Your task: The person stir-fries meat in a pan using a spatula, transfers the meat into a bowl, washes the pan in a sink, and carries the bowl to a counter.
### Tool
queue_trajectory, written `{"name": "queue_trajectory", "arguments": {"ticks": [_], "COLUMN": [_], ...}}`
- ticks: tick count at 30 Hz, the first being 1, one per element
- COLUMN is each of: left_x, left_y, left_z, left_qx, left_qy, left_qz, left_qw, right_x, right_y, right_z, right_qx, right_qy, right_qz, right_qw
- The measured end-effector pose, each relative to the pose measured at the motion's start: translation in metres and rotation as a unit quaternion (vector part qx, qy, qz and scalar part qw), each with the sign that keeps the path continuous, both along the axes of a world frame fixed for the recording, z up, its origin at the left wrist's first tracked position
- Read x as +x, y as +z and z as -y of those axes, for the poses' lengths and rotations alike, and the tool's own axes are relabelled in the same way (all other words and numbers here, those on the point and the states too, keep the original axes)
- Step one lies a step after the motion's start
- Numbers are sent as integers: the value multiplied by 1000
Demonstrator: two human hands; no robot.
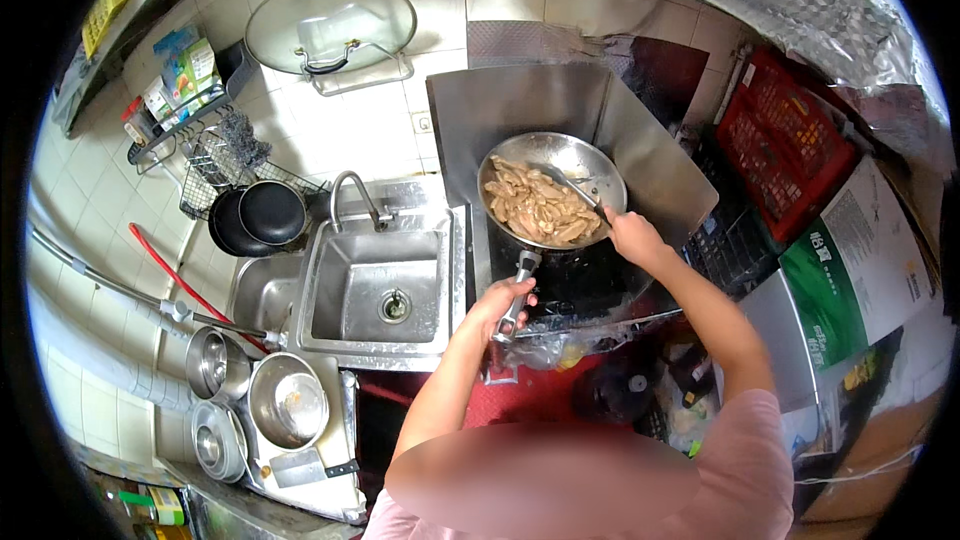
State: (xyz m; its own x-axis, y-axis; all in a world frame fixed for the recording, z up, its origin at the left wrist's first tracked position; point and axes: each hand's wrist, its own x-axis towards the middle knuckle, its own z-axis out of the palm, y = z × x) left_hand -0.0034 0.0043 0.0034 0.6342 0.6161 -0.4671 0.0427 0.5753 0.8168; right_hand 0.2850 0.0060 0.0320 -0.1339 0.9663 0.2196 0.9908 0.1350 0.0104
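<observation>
My left hand (pixel 501 303) is wrapped around the long handle of a stainless steel frying pan (pixel 589 148). The pan sits tilted over a black cooktop (pixel 574 285), and sliced meat (pixel 536 202), pale brown and glossy, fills much of it. In my right hand (pixel 636 240) is the dark handle of a spatula (pixel 577 187). Its metal blade reaches into the pan and is partly hidden among the meat slices. A folded metal splash guard (pixel 517 101) stands behind and to the right of the pan.
Left of the cooktop is a steel sink (pixel 367 270) with a curved faucet (pixel 349 187). A cleaver (pixel 300 467) lies on a cutting board (pixel 330 495) beside a steel pot (pixel 289 401). At right are a red plastic crate (pixel 784 142) and a green-and-white carton (pixel 847 262). A glass lid (pixel 330 22) hangs on the wall.
</observation>
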Motion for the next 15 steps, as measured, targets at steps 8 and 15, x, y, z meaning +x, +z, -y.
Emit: {"name": "queue_trajectory", "arguments": {"ticks": [8, 15], "left_x": [-3, 1], "left_y": [-3, -5], "left_z": [1, -2], "left_qx": [-30, -42], "left_qy": [25, 17], "left_qz": [42, 39], "left_qw": [998, 998], "right_x": [-93, -82], "right_y": [68, 32], "right_z": [109, 30], "right_qx": [-2, -15], "right_qy": [50, -29], "right_qz": [264, 189], "right_qw": [963, 981]}}
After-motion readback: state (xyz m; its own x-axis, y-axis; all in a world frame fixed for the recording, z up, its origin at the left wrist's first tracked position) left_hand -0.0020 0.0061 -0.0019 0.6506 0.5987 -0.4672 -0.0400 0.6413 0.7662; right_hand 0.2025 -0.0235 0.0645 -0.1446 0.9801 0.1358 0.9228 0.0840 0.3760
